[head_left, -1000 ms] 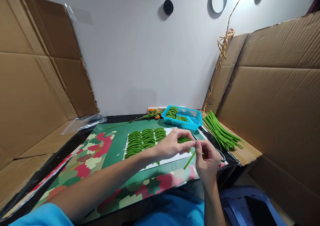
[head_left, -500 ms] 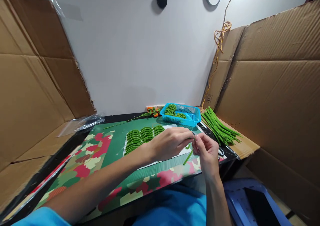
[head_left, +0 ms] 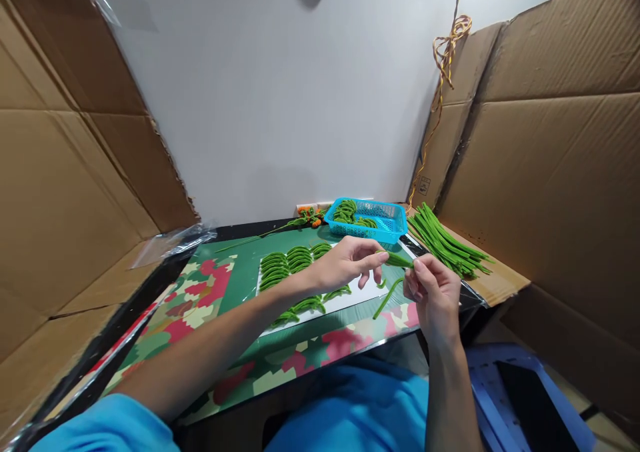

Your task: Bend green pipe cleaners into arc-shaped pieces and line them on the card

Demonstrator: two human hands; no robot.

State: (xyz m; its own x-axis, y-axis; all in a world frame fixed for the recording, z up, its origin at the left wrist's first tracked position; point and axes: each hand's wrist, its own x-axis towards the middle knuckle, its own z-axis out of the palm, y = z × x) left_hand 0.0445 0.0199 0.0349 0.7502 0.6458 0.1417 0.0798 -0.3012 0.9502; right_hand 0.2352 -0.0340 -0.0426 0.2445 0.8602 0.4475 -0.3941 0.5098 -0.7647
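Between my two hands is a green pipe-cleaner leaf (head_left: 399, 260). My left hand (head_left: 356, 263) pinches its left end, with the lower fingers spread loosely. At its other end, my right hand (head_left: 434, 295) grips it between thumb and forefinger. A loose length of green pipe cleaner (head_left: 386, 300) slants down just left of my right hand; whether it joins the leaf is unclear. Below my left hand lies a white board (head_left: 367, 294) bearing rows of curved green pipe-cleaner pieces (head_left: 274, 269), partly covered by my forearm.
A blue plastic basket (head_left: 395, 229) with more curved green pieces stands at the back. Right of it lies a bundle of straight green pipe cleaners (head_left: 445, 242). Orange flowers (head_left: 313, 215) lie at the back edge. Cardboard walls (head_left: 550, 172) flank the table; a blue stool (head_left: 485, 399) stands lower right.
My hands have moved slightly apart, and the green leaf now shows stretched between them. My left fingers have loosened. The view has tilted down a little.
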